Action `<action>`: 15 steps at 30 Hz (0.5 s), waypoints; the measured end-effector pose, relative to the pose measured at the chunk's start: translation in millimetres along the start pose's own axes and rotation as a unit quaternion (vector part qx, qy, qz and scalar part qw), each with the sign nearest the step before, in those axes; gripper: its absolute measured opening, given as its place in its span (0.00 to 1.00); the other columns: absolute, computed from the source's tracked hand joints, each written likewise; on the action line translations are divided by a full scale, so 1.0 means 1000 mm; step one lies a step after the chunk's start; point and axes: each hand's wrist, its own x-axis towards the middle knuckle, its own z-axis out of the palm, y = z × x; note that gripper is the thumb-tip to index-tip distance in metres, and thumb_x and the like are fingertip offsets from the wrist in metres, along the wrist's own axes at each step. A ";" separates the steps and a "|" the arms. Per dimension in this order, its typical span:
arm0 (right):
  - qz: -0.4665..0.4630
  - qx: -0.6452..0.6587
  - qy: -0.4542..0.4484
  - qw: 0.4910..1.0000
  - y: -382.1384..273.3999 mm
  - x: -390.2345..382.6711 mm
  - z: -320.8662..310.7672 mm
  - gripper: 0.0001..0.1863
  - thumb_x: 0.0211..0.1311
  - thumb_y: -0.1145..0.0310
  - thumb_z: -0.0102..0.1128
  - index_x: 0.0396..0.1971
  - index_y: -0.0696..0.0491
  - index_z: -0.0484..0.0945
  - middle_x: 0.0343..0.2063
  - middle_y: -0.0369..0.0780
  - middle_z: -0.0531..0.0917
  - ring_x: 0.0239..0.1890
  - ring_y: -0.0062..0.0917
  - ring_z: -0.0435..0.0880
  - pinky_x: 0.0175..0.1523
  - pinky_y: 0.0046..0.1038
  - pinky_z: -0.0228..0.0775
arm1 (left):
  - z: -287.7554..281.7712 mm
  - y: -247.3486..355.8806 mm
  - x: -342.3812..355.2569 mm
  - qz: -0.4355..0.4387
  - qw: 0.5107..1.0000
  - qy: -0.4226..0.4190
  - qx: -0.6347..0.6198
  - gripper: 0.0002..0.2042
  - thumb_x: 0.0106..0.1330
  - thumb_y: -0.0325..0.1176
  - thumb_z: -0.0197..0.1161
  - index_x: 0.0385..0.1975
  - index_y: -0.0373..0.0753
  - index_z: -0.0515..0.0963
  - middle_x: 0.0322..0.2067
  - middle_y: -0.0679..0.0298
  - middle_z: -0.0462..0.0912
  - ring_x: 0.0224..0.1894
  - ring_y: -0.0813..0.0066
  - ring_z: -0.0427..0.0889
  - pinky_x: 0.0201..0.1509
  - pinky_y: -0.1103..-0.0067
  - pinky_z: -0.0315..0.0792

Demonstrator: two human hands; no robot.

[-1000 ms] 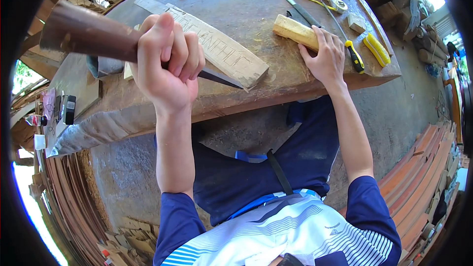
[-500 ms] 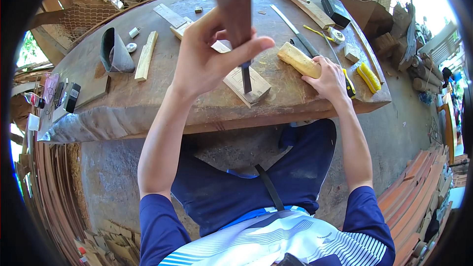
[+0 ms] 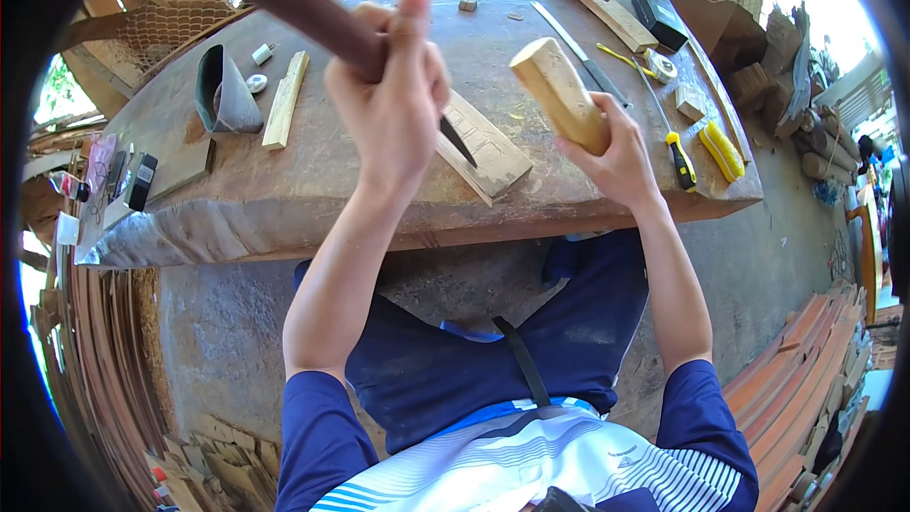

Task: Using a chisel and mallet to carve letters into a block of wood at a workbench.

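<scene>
My left hand (image 3: pixel 393 100) is closed round a chisel (image 3: pixel 308 11) with a long dark brown handle. The handle leans toward the far left, and its narrow dark blade points down over a flat pale board (image 3: pixel 502 154) with carved or marked lines; whether the tip touches cannot be told. In my right hand (image 3: pixel 618 156) is a thick pale wooden mallet-like billet (image 3: pixel 559 85), gripped by its near end and raised at a tilt to the right of the board. Part of the board is hidden behind my left hand.
On the workbench (image 3: pixel 332 185), a yellow-black screwdriver (image 3: pixel 681 163), yellow brush (image 3: pixel 722 152), tape measure (image 3: pixel 660 66), small wood block (image 3: pixel 690 101), black box (image 3: pixel 659 17) and dark-handled long blade (image 3: pixel 604 82) lie right. A grey open tube (image 3: pixel 226 95) and wood strip (image 3: pixel 284 102) stand left.
The chisel has tipped from near upright, its handle swinging left, and my left hand has turned with it. My right hand has lifted the billet from beside the screwdriver, uncovering it.
</scene>
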 end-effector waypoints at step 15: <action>0.065 -0.098 -0.154 0.981 -0.048 -0.014 0.031 0.43 0.51 0.48 0.78 0.59 0.54 0.65 0.37 0.52 0.87 0.42 0.48 0.88 0.50 0.43 0.78 | -0.079 0.016 0.025 -0.032 0.989 0.146 -0.021 0.21 0.76 0.41 0.59 0.20 0.49 0.58 0.12 0.75 0.52 0.12 0.84 0.48 0.17 0.79 0.42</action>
